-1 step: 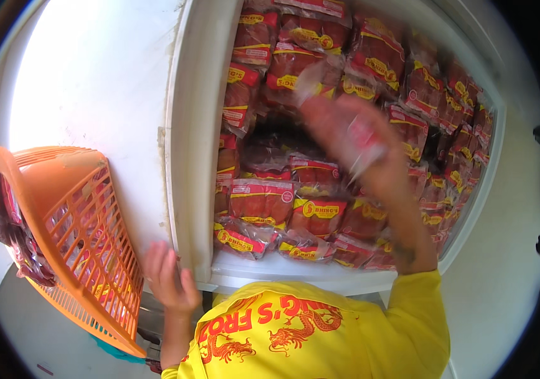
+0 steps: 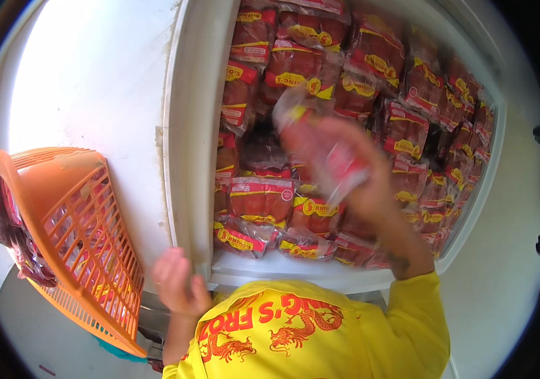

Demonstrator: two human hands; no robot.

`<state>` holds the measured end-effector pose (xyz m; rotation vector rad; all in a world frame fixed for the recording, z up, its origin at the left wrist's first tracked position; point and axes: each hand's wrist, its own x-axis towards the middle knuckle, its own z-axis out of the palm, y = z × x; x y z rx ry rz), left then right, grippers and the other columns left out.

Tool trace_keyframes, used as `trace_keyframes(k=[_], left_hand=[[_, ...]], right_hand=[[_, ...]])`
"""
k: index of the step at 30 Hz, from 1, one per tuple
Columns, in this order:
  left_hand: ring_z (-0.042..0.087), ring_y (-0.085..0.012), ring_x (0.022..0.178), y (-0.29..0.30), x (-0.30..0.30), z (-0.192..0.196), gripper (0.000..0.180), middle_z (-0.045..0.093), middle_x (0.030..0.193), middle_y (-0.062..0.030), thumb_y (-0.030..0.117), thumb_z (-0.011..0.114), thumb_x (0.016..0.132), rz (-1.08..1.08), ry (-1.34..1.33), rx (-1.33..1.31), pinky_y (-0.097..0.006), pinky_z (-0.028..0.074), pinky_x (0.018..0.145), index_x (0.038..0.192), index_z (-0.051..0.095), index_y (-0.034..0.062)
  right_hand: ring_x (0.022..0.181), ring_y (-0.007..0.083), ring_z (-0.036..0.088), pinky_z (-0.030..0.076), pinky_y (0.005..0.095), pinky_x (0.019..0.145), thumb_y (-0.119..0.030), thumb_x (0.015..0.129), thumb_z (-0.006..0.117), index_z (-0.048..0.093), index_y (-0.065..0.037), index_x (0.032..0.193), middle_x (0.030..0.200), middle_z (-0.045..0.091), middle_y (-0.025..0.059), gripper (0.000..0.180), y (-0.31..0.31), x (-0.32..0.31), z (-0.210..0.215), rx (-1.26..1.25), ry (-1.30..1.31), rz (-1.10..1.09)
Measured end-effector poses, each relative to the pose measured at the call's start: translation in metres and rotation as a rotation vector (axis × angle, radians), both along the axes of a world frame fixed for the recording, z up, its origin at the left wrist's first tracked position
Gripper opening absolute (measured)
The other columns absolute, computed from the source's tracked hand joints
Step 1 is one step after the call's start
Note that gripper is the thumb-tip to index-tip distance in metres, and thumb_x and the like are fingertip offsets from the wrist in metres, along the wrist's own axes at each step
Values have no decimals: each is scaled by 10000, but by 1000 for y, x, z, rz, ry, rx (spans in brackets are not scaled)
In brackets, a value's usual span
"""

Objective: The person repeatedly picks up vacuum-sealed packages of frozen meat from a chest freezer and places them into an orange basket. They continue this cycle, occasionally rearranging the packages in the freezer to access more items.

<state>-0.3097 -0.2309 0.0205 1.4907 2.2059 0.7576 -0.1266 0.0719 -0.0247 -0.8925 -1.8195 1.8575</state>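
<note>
My right hand (image 2: 361,167) is wrapped round a clear plastic pack of reddish meat (image 2: 311,139), held over the inside of a chest freezer. Motion blurs both the hand and the pack. Beneath them lie rows of similar red-and-yellow-labelled meat packs (image 2: 261,199), with a dark gap near the left side of the stack. At the freezer's near left corner, my left hand (image 2: 180,284) is raised with its fingers up and its thumb apart. It holds nothing that I can see.
An orange plastic basket (image 2: 93,234) stands tilted at the left, with more meat packs inside. Beside it is a white surface (image 2: 93,82) bordering the freezer. The freezer's white rim (image 2: 472,221) curves along the right. My yellow apron (image 2: 308,335) is close to the front edge.
My right hand has shifted left and slightly nearer with the meat pack in it. The left hand has come a little to the right, away from the basket.
</note>
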Motion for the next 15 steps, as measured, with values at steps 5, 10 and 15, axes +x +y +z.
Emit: trace_keyframes(k=[5, 10, 15], left_hand=[[468, -223, 1259, 61, 19, -13, 846, 451, 1395, -138, 294, 783, 801, 413, -1641, -140, -381, 384, 1051, 1418, 311, -41], [628, -173, 1022, 116, 10, -4, 606, 644, 1137, -119, 29, 781, 748, 266, -798, -303, -301, 507, 881, 1276, 490, -35], [592, -169, 1014, 160, -30, 1, 500, 622, 1105, -99, -15, 717, 804, 502, -528, 276, -302, 472, 904, 1257, 506, -43]], right_hand=[[1301, 371, 381, 314, 488, 1092, -225, 677, 816, 562, -191, 1333, 1391, 438, 131, 704, -86, -5, 6, 460, 43, 301], [1315, 372, 357, 321, 525, 1075, -172, 710, 761, 586, -172, 1301, 1440, 371, 153, 616, -62, 7, -25, 231, 163, 385], [1130, 344, 557, 447, 396, 971, -123, 779, 600, 634, -34, 1131, 1190, 573, 193, 364, 5, -1, -143, 182, -460, 371]])
